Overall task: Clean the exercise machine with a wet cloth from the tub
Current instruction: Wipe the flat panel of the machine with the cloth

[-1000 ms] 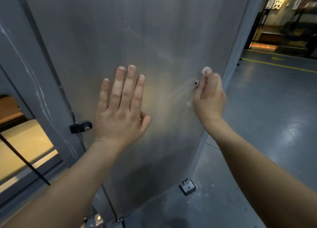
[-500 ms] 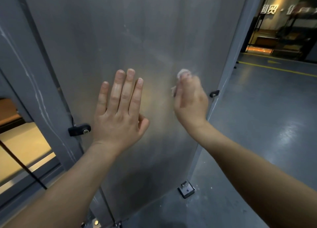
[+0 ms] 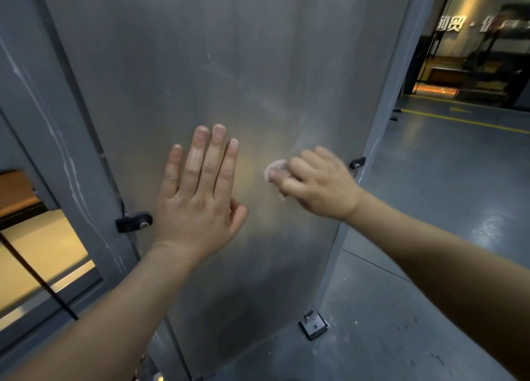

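Exercise machine (image 3: 200, 65) fills most of the frame as a tall, dull grey metal panel, upright from the top edge down to the floor. At the far left a grey post (image 3: 57, 122) runs slantwise beside the panel, streaked with pale marks. A black clip (image 3: 134, 221) sits at mid-left where the post and panel meet. Just right of that clip the left hand (image 3: 198, 205) lies flat on the panel, its grip wide, fingers straight and close together, pointing up and holding nothing. Near the centre, a little right of those fingers and apart from them, the cloth (image 3: 276, 168) shows as a small pale wad pressed against the panel. It is mostly hidden under the right hand (image 3: 318, 185), whose grip is curled round it. Right of that hand a second black clip (image 3: 357, 162) sits on the panel's right edge. At lower right a metal foot bracket (image 3: 313, 324) rests on the glossy grey floor (image 3: 444, 208), and a yellow line (image 3: 464, 121) crosses the floor at upper right.
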Demonstrator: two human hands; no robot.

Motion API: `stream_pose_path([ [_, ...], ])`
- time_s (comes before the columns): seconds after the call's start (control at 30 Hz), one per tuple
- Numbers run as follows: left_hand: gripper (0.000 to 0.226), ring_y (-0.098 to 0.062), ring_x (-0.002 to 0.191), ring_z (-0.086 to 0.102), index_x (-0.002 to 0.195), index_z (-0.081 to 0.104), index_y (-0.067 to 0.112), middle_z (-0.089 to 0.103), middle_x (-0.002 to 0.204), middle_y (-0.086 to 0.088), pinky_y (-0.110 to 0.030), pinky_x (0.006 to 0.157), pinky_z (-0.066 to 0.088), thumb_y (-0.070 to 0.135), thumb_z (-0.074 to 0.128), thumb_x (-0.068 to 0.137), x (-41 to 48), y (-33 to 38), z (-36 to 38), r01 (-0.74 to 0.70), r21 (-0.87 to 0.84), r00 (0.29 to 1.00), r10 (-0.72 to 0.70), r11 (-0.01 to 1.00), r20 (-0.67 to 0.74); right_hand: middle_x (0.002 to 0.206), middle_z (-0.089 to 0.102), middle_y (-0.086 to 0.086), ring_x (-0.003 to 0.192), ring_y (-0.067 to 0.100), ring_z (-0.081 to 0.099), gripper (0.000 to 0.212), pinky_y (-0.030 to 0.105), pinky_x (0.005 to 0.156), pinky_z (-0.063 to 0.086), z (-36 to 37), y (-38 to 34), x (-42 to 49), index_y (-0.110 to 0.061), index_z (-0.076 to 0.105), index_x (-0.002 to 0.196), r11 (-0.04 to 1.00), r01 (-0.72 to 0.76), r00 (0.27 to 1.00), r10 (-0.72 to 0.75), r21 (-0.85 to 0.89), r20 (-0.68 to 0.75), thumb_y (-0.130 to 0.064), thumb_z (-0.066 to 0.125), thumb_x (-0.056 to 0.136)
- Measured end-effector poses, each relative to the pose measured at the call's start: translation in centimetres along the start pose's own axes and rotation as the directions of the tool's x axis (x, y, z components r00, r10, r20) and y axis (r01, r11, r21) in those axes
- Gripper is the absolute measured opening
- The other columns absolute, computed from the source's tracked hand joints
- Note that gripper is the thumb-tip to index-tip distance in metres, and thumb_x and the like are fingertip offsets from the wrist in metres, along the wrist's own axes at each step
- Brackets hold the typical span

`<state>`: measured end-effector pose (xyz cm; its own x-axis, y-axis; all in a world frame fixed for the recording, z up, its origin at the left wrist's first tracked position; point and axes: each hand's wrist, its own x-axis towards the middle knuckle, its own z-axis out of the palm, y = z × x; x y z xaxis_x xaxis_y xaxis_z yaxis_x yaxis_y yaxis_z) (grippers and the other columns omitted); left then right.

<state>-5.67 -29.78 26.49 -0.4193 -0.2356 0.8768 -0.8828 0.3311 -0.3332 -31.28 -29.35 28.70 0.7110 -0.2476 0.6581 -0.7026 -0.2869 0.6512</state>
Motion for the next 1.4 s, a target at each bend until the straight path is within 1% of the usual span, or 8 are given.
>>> stream_pose_path([
  [0.2,0.081,-0.035,0.156,0.018,0.158,0.030,0.001,0.022,0.166,-0.019,-0.052,0.128,0.007,0.035,0.045,0.086,0.0,0.1,-0.1,0.006,0.007,1.000,-0.006,1.000,0.004,0.089,0.064,0.009,0.076,0.036,0.054,0.023,0.043,0.065,0.038,0.1,2.0,4.3,-0.023,0.047,0.122,0.733,-0.672,0.719,0.680,0.109,-0.144,-0.018,0.044,0.099],
  [0.3,0.083,-0.035,0.156,0.015,0.159,0.029,0.002,0.021,0.167,-0.019,-0.051,0.128,0.005,0.034,0.049,0.085,0.0,0.0,-0.2,0.004,0.008,1.000,-0.004,1.000,0.010,0.086,0.061,0.009,0.070,0.031,0.051,0.024,0.039,0.061,0.033,0.9,-2.6,1.9,-0.016,0.054,0.123,0.955,-0.275,0.957,0.283,0.114,-0.066,-0.016,0.047,0.100],
  [0.4,0.086,-0.034,0.157,0.014,0.159,0.027,0.002,0.020,0.167,-0.018,-0.052,0.128,0.006,0.034,0.052,0.084,-0.1,-0.1,-0.2,-0.008,0.006,1.000,0.008,1.000,0.025,0.078,0.054,0.008,0.065,0.026,0.045,0.014,0.037,0.060,0.029,-0.4,0.2,1.7,-0.017,0.067,0.108,0.996,0.088,0.996,-0.088,0.024,-0.016,-0.018,0.064,0.095],
  [0.57,0.086,-0.034,0.156,0.014,0.159,0.027,0.002,0.019,0.167,-0.017,-0.051,0.128,0.005,0.034,0.052,0.083,-0.2,-0.1,-0.1,-0.008,0.012,1.000,0.007,1.000,0.023,0.085,0.060,0.013,0.070,0.034,0.053,0.028,0.040,0.062,0.034,-0.9,3.5,5.2,-0.021,0.051,0.118,0.822,-0.565,0.799,0.567,0.075,-0.198,-0.016,0.056,0.090],
  [0.8,0.089,-0.031,0.158,0.007,0.161,0.022,0.003,0.016,0.168,-0.017,-0.051,0.128,0.003,0.035,0.052,0.084,-0.1,-0.1,-0.2,0.000,0.021,0.998,-0.001,1.000,0.055,0.078,0.053,0.009,0.065,0.028,0.048,0.012,0.038,0.061,0.031,-1.3,1.9,2.6,-0.017,0.069,0.106,0.999,0.040,0.999,-0.040,0.007,0.016,-0.019,0.063,0.096],
  [1.0,0.082,-0.033,0.156,0.018,0.154,0.039,0.000,0.027,0.166,-0.017,-0.051,0.128,0.011,0.031,0.055,0.079,0.2,0.0,-2.2,0.073,-0.110,0.996,-0.067,0.991,0.054,0.087,0.058,0.015,0.069,0.034,0.051,0.038,0.037,0.062,0.030,-0.8,1.3,5.5,-0.017,0.050,0.121,0.822,-0.551,0.808,0.568,0.142,-0.155,-0.010,0.061,0.085],
  [1.17,0.065,-0.037,0.153,0.023,0.151,0.042,-0.001,0.033,0.162,-0.020,-0.053,0.127,0.013,0.027,0.037,0.093,1.4,-2.5,-3.2,0.107,-0.076,0.993,-0.110,0.991,-0.039,0.080,0.054,0.008,0.066,0.028,0.048,0.012,0.039,0.061,0.031,-1.2,-0.3,3.0,-0.016,0.067,0.105,0.996,0.053,0.998,-0.055,0.068,0.024,-0.015,0.060,0.094],
  [1.4,0.067,-0.037,0.152,0.023,0.150,0.044,-0.001,0.035,0.161,-0.021,-0.052,0.127,0.010,0.027,0.055,0.091,1.7,-2.7,-1.8,0.104,0.022,0.993,-0.103,0.994,-0.054,0.090,0.063,0.012,0.072,0.036,0.053,0.032,0.041,0.063,0.034,-0.4,1.2,7.4,-0.018,0.052,0.122,0.805,-0.577,0.788,0.593,0.137,-0.167,-0.012,0.055,0.090],
])
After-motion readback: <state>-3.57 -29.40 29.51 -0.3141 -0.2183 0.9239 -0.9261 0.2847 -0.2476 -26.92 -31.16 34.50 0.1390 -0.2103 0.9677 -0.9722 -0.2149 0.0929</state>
